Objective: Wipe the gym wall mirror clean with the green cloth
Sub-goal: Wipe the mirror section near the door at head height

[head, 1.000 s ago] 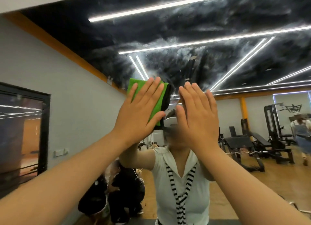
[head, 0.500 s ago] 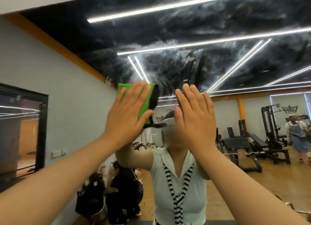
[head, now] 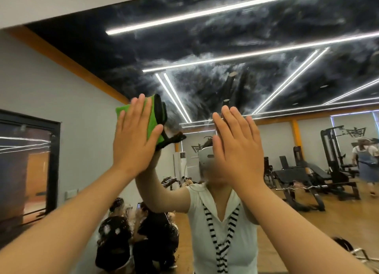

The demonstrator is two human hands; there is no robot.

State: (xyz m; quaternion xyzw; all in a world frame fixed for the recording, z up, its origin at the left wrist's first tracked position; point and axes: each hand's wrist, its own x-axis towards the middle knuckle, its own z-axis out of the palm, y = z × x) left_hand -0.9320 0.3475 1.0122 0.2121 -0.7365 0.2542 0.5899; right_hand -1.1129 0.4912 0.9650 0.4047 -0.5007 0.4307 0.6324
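Left of centre, our left hand [head: 133, 138] presses the green cloth [head: 152, 119] flat against the mirror [head: 225, 48], fingers straight; our right hand [head: 238, 146] is spread and empty. The cloth looks soft and light — best driven under the palm.

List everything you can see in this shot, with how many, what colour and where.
mirror: one, smeared with whitish streaks, fills the wall ahead.
green cloth: one, green with a black edge, flat on the glass, upper left of centre.
light strips: several, white, reflected on the dark ceiling.
weight bench: one, black, reflected at right.
crouching people: about two, dark clothes, reflected at lower left.
left hand: one, straight fingers pressing the cloth.
right hand: one, flat, bare, right of the cloth.
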